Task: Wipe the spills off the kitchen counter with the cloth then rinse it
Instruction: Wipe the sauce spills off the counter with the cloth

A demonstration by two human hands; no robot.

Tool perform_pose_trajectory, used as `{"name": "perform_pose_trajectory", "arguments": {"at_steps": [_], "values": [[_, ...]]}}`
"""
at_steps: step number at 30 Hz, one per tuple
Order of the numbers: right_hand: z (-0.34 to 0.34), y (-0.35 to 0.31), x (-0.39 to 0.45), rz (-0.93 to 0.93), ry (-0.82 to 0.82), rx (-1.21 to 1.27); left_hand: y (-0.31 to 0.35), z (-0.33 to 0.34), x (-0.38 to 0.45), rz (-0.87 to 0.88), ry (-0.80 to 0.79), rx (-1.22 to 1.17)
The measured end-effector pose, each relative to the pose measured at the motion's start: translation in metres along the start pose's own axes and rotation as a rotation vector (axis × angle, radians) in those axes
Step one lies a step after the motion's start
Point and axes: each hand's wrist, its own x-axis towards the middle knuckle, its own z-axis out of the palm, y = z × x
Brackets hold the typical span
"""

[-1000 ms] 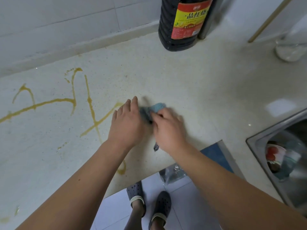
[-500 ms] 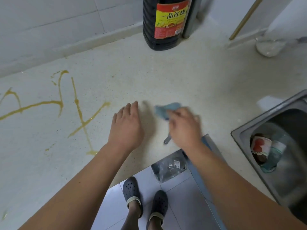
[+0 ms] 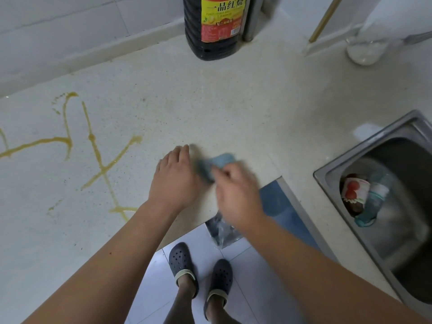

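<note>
A small blue cloth [image 3: 218, 163] lies bunched on the pale speckled counter [image 3: 233, 108] near its front edge. My right hand [image 3: 238, 195], blurred with motion, holds the cloth's near end. My left hand [image 3: 174, 178] rests flat on the counter just left of the cloth, fingers straight. Yellow-brown spill streaks [image 3: 95, 148] cross the counter to the left of both hands, with a small puddle [image 3: 122, 210] beside my left forearm.
A big dark sauce bottle [image 3: 214, 26] stands at the back wall. A steel sink [image 3: 378, 206] at the right holds a cup and a plastic bottle. A glass bowl [image 3: 364, 50] sits at the back right. Below the counter edge are floor tiles, my shoes and a plastic bag.
My right hand has slid the cloth back left toward my left hand after moving it right. The left hand has stayed flat in place.
</note>
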Motion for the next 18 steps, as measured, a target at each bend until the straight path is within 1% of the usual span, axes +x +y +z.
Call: {"name": "perform_pose_trajectory", "arguments": {"at_steps": [1,2,3,4,5,6,7,8,9,11,12,13,14,15,16,17,18], "values": [[0.002,-0.009,-0.013,-0.153,-0.047,-0.019,-0.001,0.001,-0.001,-0.009,0.005,-0.012],[0.000,-0.004,-0.015,-0.230,-0.066,-0.054,-0.002,0.003,-0.002,-0.015,0.014,-0.022],[-0.005,0.008,-0.009,-0.214,-0.040,-0.090,-0.003,0.005,-0.004,-0.017,0.020,-0.022],[-0.012,0.025,0.001,-0.101,0.034,-0.114,-0.004,0.005,-0.006,-0.015,0.021,-0.021],[-0.019,0.045,0.012,0.091,0.147,-0.111,-0.004,0.005,-0.007,-0.017,0.021,-0.027],[-0.026,0.059,0.020,0.286,0.222,-0.092,-0.004,0.003,-0.009,-0.024,0.023,-0.040],[-0.026,0.063,0.023,0.393,0.240,-0.078,-0.002,0.001,-0.009,-0.030,0.025,-0.052],[-0.018,0.055,0.021,0.368,0.216,-0.086,0.000,-0.002,-0.009,-0.033,0.025,-0.065],[-0.008,0.035,0.013,0.253,0.156,-0.102,0.002,-0.005,-0.007,-0.038,0.024,-0.081],[0.003,0.001,-0.010,-0.068,0.008,-0.074,0.004,-0.011,-0.004,-0.062,0.021,-0.119],[0.003,-0.001,-0.011,-0.145,-0.026,-0.063,0.004,-0.013,-0.004,-0.072,0.022,-0.131],[-0.001,0.001,-0.002,-0.112,-0.020,-0.052,0.002,-0.015,-0.004,-0.080,0.025,-0.132],[-0.004,0.008,0.011,0.046,0.056,-0.018,-0.001,-0.016,-0.006,-0.089,0.030,-0.128],[-0.006,0.010,0.022,0.244,0.135,0.028,-0.004,-0.016,-0.008,-0.102,0.035,-0.124],[-0.004,0.001,0.030,0.341,0.155,0.051,-0.008,-0.018,-0.010,-0.116,0.042,-0.136],[0.004,-0.012,0.034,0.292,0.126,0.064,-0.010,-0.020,-0.011,-0.128,0.046,-0.159],[0.015,-0.034,0.033,0.141,0.048,0.054,-0.013,-0.023,-0.011,-0.139,0.051,-0.190]]}}
